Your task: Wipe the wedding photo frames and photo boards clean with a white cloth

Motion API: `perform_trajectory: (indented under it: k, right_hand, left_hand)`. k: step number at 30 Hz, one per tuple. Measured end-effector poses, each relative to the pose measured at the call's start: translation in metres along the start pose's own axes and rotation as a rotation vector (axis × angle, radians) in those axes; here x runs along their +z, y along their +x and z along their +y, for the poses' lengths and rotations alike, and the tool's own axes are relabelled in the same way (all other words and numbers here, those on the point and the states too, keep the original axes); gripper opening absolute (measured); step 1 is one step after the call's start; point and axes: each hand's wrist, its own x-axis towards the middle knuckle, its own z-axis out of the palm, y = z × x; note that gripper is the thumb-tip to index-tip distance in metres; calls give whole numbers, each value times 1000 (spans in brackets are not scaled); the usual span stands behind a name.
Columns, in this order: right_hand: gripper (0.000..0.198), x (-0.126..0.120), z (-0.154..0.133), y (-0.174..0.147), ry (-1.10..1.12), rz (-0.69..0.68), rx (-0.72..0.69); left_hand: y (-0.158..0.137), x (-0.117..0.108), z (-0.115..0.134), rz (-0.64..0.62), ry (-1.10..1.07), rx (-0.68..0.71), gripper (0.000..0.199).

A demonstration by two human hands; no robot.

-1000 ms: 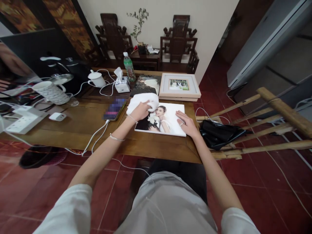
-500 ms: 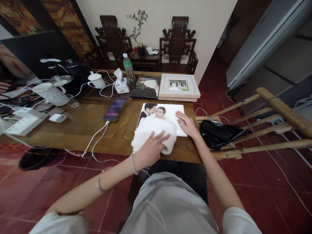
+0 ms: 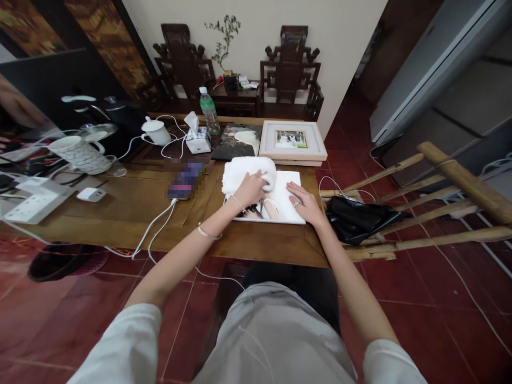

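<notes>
Photo panel (image 3: pixel 285 201), lying on the near side of the framed picture (image 3: pixel 293 140): your left hand (image 3: pixel 251 189), clamped on the white cloth (image 3: pixel 239 172), has swept back toward that framed picture, suggesting back-and-forth strokes, while your right hand (image 3: pixel 308 205) rests flat, fingers extended

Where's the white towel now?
In the head view, the towel is at centre, under the left hand, covering the upper left of the photo panel.
</notes>
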Motion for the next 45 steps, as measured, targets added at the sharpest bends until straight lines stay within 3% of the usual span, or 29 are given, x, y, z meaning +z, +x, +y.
perform_trajectory:
  k: [7,11,15,22,25,29,35,38,41,45]
  right_hand:
    - [36,0,-3,1,1,0,26]
    - [36,0,-3,1,0,-8,15]
    - [37,0,0,0,-6,-18,5]
    - [37,-1,1,0,14,-29,-18]
    - [37,-1,0,0,9,-27,-16]
    - [38,0,0,0,5,-20,-4]
    - [37,2,1,1,4,-7,7]
    - [36,3,0,1,19,0,-1]
    - [36,3,-2,0,22,3,1]
    - [36,2,-3,0,23,1,10]
  left_hand:
    - [-92,3,69,-15,68,136,33]
    - [-118,5,77,-58,34,188,32]
    - [-93,-1,58,-36,32,161,35]
    - [2,-6,15,-11,68,58,39]
    - [24,1,2,8,76,75,40]
    - [7,8,9,-1,77,135,41]
    - [-83,-3,61,-77,14,250,40]
    - [-113,-11,77,-118,-17,281,34]
    - [-108,-14,73,-139,-34,260,38]
    - [-57,-8,41,-104,-23,152,43]
